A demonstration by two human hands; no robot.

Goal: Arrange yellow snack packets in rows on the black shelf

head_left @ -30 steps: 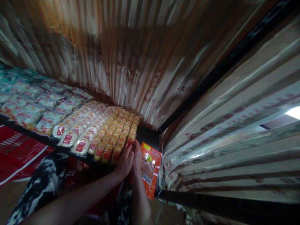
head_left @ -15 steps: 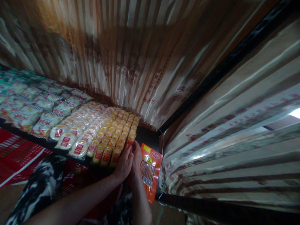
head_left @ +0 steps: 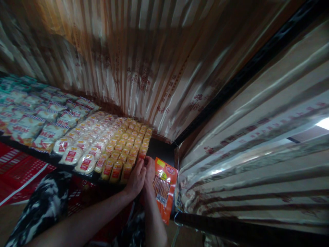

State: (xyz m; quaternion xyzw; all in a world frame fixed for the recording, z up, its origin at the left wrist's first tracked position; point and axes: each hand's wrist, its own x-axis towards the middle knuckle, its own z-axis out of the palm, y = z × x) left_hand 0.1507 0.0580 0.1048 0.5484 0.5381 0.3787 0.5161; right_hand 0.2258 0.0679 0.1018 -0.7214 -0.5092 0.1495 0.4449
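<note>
Rows of small yellow wrapped cakes stand on a black shelf. At the near end of their rightmost row, my left hand and my right hand are pressed close together. Their curled fingers close around the front of that row, and a yellow wrapped cake with a red label shows just beyond the fingertips. What lies between the palms is hidden. Right beside my right hand lies an orange snack packet with a clear window showing brown sticks.
Round white wrapped cakes and larger white snack bags fill the shelf to the left, with green packets farther off. Red plastic baskets stand below. Printed curtains hang behind and right, beside a black post.
Almost nothing differs. The right hand's fingers have shifted very slightly against the left hand; the cakes and packets stay in place.
</note>
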